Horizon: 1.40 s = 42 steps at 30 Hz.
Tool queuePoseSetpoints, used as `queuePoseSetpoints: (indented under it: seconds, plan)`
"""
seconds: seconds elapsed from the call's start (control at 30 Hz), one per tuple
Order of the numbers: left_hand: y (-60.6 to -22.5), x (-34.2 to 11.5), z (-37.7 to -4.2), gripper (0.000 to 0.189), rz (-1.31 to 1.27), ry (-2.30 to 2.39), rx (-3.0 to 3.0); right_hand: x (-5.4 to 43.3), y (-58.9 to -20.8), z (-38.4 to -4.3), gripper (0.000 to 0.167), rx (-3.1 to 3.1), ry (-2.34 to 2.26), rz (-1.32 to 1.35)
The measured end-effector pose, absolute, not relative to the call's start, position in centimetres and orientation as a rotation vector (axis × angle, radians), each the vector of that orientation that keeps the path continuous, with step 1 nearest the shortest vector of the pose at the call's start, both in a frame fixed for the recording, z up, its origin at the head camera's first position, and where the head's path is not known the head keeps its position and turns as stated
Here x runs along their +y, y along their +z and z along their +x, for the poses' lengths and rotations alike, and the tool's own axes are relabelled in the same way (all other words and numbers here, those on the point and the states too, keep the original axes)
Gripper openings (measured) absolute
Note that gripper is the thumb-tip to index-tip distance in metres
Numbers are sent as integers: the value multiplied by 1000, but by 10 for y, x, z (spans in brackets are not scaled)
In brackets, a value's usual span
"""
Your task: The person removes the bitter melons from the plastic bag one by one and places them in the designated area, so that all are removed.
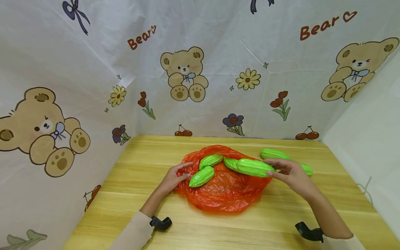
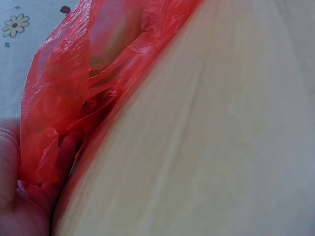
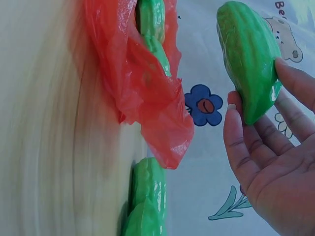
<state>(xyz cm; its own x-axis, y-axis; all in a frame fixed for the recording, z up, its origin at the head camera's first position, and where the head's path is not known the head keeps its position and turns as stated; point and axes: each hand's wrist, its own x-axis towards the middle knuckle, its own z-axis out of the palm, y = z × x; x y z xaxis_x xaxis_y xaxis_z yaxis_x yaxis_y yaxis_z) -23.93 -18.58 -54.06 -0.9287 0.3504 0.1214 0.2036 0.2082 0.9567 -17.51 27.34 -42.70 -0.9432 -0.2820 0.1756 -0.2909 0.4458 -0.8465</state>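
Note:
A red plastic bag [image 1: 225,198] lies spread on the wooden table with its mouth open upward. Two green ribbed bitter melons rest in its left part, one bitter melon [image 1: 201,176] in front of another [image 1: 210,160]. My left hand [image 1: 172,178] holds the bag's left edge between thumb and fingers; the thin film [image 2: 54,113] drapes over those fingers. Above the bag's right side, my right hand [image 1: 293,175] pinches one end of a bitter melon [image 3: 251,59], its other end pointing left. Behind that one, a further bitter melon [image 1: 230,163] is partly hidden.
Right of the bag, two more bitter melons lie on the table [image 1: 150,149], one bitter melon [image 1: 275,153] farther back and another [image 1: 307,169] partly behind my right hand. A bear-printed cloth [image 1: 218,114] stands along the back and left. A thin cord [image 1: 366,189] hangs at the right.

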Motion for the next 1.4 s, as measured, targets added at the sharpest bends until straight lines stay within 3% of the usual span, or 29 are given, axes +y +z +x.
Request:
queuePoseSetpoints:
  seconds: [1.4]
  plan:
    - [-540,-185,-237,45,545,1788,2375,322,-445,-155,41,-2727,1405,405]
